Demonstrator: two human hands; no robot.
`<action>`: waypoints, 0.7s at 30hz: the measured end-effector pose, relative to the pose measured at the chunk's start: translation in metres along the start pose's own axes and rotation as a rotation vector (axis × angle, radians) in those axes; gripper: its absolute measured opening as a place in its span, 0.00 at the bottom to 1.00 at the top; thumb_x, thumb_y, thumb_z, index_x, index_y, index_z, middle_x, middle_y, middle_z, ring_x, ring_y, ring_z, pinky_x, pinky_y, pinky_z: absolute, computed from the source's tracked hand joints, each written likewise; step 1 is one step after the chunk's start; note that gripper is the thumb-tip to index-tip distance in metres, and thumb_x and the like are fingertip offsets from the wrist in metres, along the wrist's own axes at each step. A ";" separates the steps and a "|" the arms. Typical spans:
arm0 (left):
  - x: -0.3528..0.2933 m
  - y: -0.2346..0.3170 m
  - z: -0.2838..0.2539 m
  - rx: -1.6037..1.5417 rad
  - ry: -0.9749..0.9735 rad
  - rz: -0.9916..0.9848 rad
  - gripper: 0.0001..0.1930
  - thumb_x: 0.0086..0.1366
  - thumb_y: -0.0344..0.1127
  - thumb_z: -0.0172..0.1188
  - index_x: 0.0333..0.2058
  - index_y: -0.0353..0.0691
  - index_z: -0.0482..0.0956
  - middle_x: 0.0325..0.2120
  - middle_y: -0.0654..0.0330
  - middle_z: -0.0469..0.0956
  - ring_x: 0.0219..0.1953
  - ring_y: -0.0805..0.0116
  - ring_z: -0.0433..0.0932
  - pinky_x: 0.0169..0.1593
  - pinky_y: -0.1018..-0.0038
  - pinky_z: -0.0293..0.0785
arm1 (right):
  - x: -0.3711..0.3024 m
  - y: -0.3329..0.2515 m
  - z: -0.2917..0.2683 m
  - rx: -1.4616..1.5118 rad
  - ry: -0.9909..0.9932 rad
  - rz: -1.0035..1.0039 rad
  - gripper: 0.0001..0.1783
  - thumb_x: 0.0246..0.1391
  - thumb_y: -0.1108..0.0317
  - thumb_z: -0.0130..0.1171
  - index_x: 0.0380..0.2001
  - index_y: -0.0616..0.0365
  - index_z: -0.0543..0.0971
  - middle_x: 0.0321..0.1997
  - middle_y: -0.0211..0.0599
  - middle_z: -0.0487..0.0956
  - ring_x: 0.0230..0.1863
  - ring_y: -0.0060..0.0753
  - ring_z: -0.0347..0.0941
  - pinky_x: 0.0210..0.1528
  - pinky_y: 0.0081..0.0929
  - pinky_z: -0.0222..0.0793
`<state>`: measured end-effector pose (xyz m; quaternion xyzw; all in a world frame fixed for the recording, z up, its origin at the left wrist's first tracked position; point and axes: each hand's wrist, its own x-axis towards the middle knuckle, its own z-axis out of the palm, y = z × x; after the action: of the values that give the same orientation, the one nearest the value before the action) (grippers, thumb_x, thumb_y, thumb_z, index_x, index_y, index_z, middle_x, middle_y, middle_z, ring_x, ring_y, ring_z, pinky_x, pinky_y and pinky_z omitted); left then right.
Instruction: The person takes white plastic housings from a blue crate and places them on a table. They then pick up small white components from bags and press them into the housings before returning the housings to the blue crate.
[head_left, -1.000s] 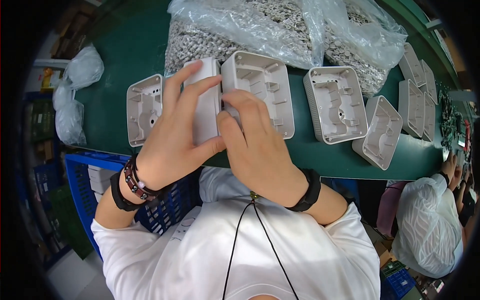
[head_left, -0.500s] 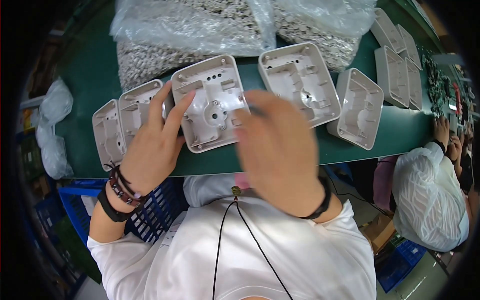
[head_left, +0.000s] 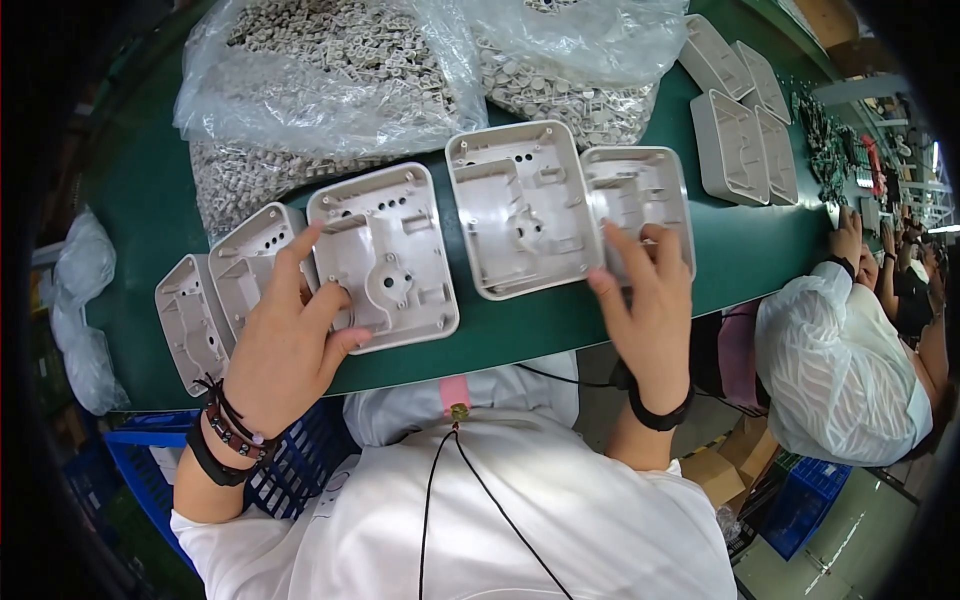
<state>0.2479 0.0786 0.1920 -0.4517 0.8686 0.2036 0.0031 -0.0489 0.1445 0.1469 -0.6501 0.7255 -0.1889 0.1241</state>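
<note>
My left hand [head_left: 285, 345] has its fingers spread, touching the left wall of a pale grey square plastic box [head_left: 410, 255]. The box lies open side up, showing ribs, small holes and a round boss. My right hand [head_left: 650, 315] is open too, thumb by the near right corner of a second such box [head_left: 520, 205]. Its other fingers reach over a third box [head_left: 635, 190], partly covering it; exact contact is hard to tell. Left of my left hand, two more boxes [head_left: 190, 320] [head_left: 265, 255] lean side by side, one partly hidden by that hand.
Clear plastic bags [head_left: 330, 100] of small pale parts lie along the back of the green table [head_left: 500, 340]. More boxes [head_left: 730, 150] stand at the far right. A blue crate [head_left: 290, 485] is below the table edge, and another person [head_left: 835, 370] sits at right.
My right hand has moved right, off the middle box to the boxes beside it. The second box now sits against the third. The view has shifted.
</note>
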 end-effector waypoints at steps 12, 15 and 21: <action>-0.013 -0.022 -0.052 0.067 0.119 -0.093 0.24 0.51 0.38 0.63 0.46 0.41 0.69 0.53 0.46 0.62 0.37 0.52 0.72 0.40 0.67 0.71 | -0.002 -0.006 -0.001 0.032 -0.067 -0.111 0.37 0.41 0.61 0.64 0.57 0.52 0.64 0.48 0.49 0.63 0.44 0.55 0.65 0.42 0.38 0.64; -0.038 -0.078 -0.076 0.334 0.304 -0.306 0.32 0.52 0.40 0.62 0.56 0.47 0.61 0.47 0.44 0.68 0.43 0.44 0.72 0.42 0.63 0.72 | 0.000 -0.013 0.000 0.038 -0.058 -0.126 0.38 0.41 0.61 0.64 0.57 0.52 0.64 0.49 0.49 0.63 0.45 0.56 0.64 0.43 0.38 0.64; -0.074 -0.153 -0.062 0.038 -0.044 -0.389 0.38 0.55 0.49 0.59 0.61 0.47 0.52 0.46 0.38 0.68 0.43 0.43 0.73 0.46 0.61 0.71 | 0.008 -0.026 -0.019 -0.023 -0.215 -0.201 0.38 0.39 0.61 0.64 0.57 0.52 0.65 0.47 0.47 0.66 0.43 0.54 0.66 0.41 0.37 0.65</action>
<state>0.4235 0.0367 0.2091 -0.6064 0.7683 0.1924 0.0698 -0.0352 0.1366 0.1761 -0.7374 0.6411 -0.1214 0.1743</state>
